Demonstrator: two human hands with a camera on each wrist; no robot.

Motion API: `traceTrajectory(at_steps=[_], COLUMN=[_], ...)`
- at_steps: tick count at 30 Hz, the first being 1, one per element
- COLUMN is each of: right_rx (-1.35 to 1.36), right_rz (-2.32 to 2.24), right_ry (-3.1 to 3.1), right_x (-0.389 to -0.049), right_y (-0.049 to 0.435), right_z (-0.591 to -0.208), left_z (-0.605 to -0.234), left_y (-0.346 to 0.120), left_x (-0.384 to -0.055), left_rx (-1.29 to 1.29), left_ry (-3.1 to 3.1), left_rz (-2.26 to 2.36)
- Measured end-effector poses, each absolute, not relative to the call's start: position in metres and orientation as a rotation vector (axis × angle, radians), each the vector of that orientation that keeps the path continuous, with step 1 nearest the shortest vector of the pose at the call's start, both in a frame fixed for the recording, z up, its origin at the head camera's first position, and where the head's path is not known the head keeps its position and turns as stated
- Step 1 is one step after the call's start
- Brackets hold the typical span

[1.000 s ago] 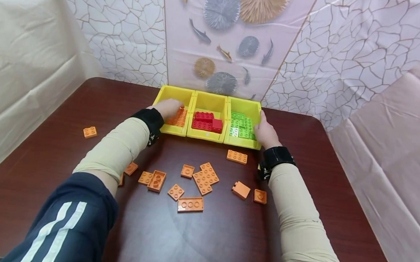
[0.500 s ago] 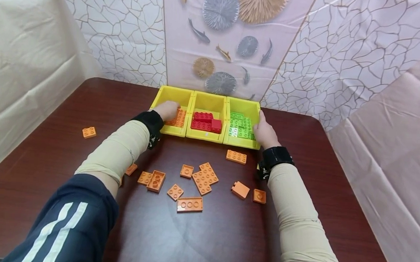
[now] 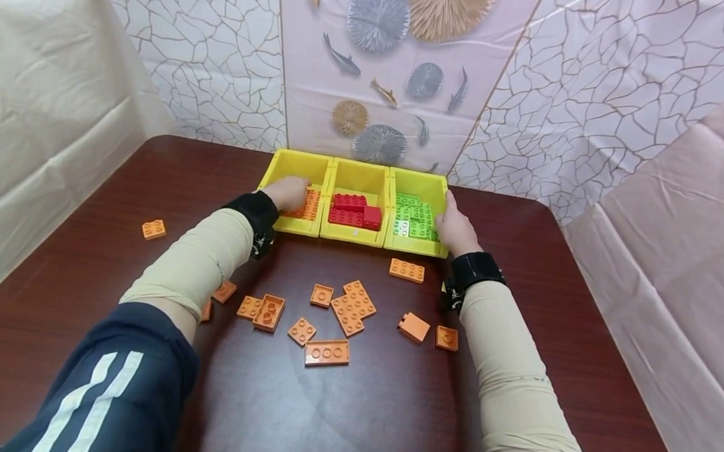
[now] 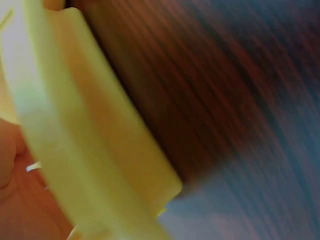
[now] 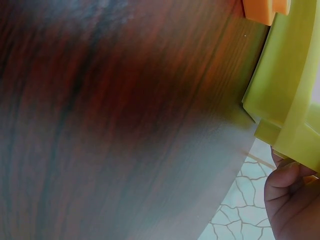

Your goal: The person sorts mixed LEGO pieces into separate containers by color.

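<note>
Three joined yellow bins [image 3: 357,235] stand at the far side of the table. My left hand [image 3: 286,194] reaches into the left bin, over orange building bricks [image 3: 310,205]; its fingertips are hidden, so any hold on a brick cannot be seen. In the left wrist view, part of that hand [image 4: 20,200] shows behind the bin's front rim [image 4: 95,145]. My right hand [image 3: 456,229] grips the outer side wall of the right bin, with curled fingers in the right wrist view. Red bricks [image 3: 352,211] lie in the middle bin, green ones [image 3: 419,218] and one white-topped brick in the right.
Several orange bricks lie scattered on the dark table, among them a long one [image 3: 406,270] before the right bin, an upturned one [image 3: 327,352] nearest me, and one [image 3: 153,228] far left. A patterned cloth [image 3: 368,85] hangs right behind the bins.
My left hand has drawn slightly back to the left and lower in the left bin. The right hand stays on the right bin's wall. The loose bricks have not moved.
</note>
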State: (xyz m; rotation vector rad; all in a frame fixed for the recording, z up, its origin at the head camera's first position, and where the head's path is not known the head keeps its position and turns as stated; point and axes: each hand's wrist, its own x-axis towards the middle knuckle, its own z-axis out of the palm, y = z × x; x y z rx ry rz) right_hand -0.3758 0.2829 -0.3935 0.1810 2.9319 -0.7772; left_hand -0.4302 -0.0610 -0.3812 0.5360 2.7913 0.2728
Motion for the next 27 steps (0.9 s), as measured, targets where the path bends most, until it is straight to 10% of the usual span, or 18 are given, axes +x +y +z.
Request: traceTrajectory(at_steps=[11, 21, 27], right_rx=[0.194, 0.184, 0.165], right_rz=[-0.75, -0.775, -0.808], right_ry=[2.942, 2.931, 2.938], right_x=[-0.371, -0.372, -0.37], right_y=[0.293, 0.286, 0.278], right_z=[-0.389, -0.39, -0.388], left_z=[-0.356, -0.37, -0.378], left_y=[-0.057, 0.031, 0.076], left_x=[-0.39, -0.313, -0.303], left_rx=[0.774, 1.792, 1.748], left_ry=[2.975, 2.632, 2.598], left_rz=[0.364, 0.13, -0.115])
